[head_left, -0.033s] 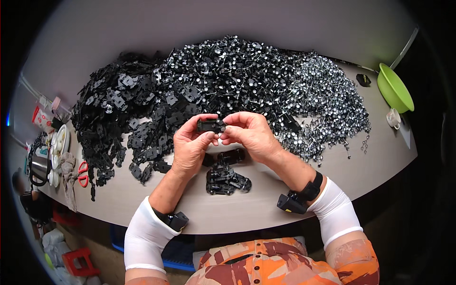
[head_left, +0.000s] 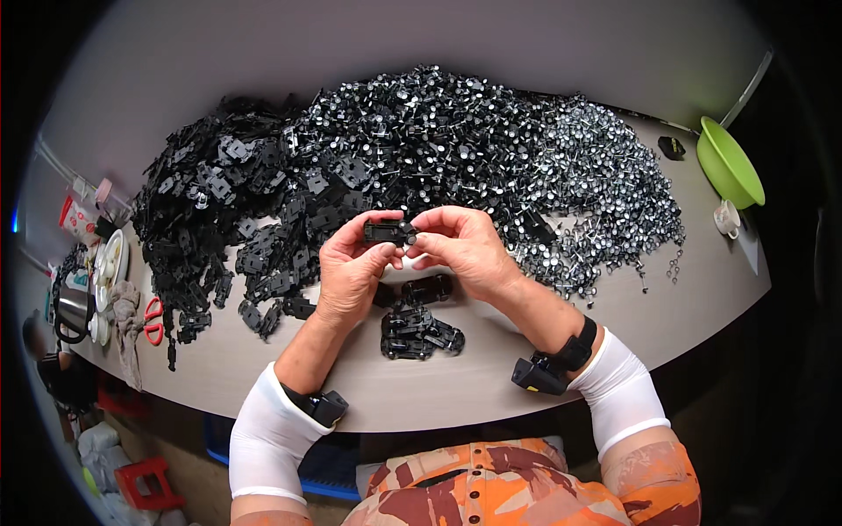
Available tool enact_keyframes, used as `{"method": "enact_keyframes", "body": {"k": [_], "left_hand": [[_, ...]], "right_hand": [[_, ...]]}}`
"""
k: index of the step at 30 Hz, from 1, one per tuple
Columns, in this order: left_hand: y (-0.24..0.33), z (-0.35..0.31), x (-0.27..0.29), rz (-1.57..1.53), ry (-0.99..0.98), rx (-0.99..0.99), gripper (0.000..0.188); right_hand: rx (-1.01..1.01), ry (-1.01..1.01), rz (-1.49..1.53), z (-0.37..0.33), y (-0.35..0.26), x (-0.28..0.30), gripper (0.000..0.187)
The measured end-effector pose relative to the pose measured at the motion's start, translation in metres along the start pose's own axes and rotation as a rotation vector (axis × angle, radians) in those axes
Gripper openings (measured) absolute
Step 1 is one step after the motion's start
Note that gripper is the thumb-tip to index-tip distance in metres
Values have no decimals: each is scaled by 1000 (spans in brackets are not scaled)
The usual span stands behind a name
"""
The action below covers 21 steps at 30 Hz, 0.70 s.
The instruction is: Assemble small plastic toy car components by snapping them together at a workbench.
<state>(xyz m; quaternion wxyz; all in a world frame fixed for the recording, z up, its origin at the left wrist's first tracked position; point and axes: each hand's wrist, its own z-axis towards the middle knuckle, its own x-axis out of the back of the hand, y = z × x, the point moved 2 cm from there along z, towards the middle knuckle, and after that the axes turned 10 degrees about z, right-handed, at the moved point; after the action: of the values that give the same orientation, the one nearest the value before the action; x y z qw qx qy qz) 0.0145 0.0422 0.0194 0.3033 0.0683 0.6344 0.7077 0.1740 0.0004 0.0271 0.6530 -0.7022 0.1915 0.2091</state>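
Note:
Between my two hands, above the table, is a small black toy car chassis point(head_left: 383, 231). The fingers and thumb of my left hand point(head_left: 355, 263) are closed around its left part. At its right end, my right hand point(head_left: 460, 254) pinches a small wheel axle point(head_left: 410, 235) with silver hubs against the chassis; the fingertips partly hide it. Below the hands, several black chassis with wheels point(head_left: 421, 333) lie in a small pile on the table. Behind the hands rises a large heap of black-and-silver wheel axles point(head_left: 456, 131). Black chassis plates point(head_left: 219, 175) are heaped at the left.
Red-handled scissors point(head_left: 154, 322) and a rumpled cloth point(head_left: 127, 320) lie at the table's left end, near a metal kettle point(head_left: 74, 311) and plates. A green bowl point(head_left: 728, 167) leans at the far right beside a white cup point(head_left: 726, 219). A red stool point(head_left: 147, 482) stands on the floor.

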Motion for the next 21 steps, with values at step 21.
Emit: {"method": "enact_keyframes", "body": {"k": [21], "left_hand": [[-12, -7, 2, 351, -173, -44, 53]], "right_hand": [[783, -114, -1065, -19, -21, -18, 5]]}}
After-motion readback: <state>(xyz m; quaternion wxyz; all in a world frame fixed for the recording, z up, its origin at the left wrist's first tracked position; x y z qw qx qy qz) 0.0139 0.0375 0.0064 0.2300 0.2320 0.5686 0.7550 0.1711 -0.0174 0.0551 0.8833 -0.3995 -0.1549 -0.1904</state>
